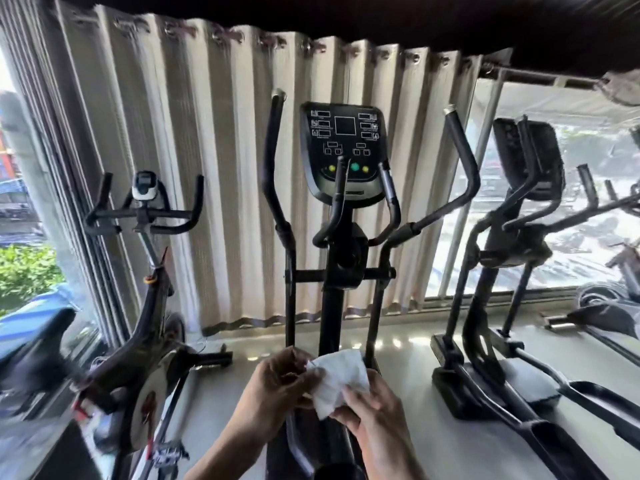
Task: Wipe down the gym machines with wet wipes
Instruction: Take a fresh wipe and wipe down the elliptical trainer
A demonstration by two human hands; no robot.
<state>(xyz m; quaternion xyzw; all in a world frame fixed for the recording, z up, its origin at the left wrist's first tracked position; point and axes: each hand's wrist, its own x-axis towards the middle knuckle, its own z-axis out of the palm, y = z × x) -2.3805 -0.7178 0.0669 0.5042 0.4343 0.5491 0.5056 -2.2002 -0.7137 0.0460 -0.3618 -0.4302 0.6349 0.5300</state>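
Observation:
A black elliptical machine (341, 258) stands straight ahead, its console (343, 147) with dark displays and coloured buttons at head height. Low in the view, in front of the machine's column, both my hands hold one white wet wipe (337, 379). My left hand (277, 386) pinches the wipe's left edge with curled fingers. My right hand (370, 410) grips its lower right part, thumb on top. The wipe is partly unfolded and touches no machine.
A spin bike (149, 306) stands close on the left, a second elliptical (502, 271) on the right with long pedal arms reaching toward me. A beige curtain (207, 168) covers the window behind. Pale floor (408, 375) shows between the machines.

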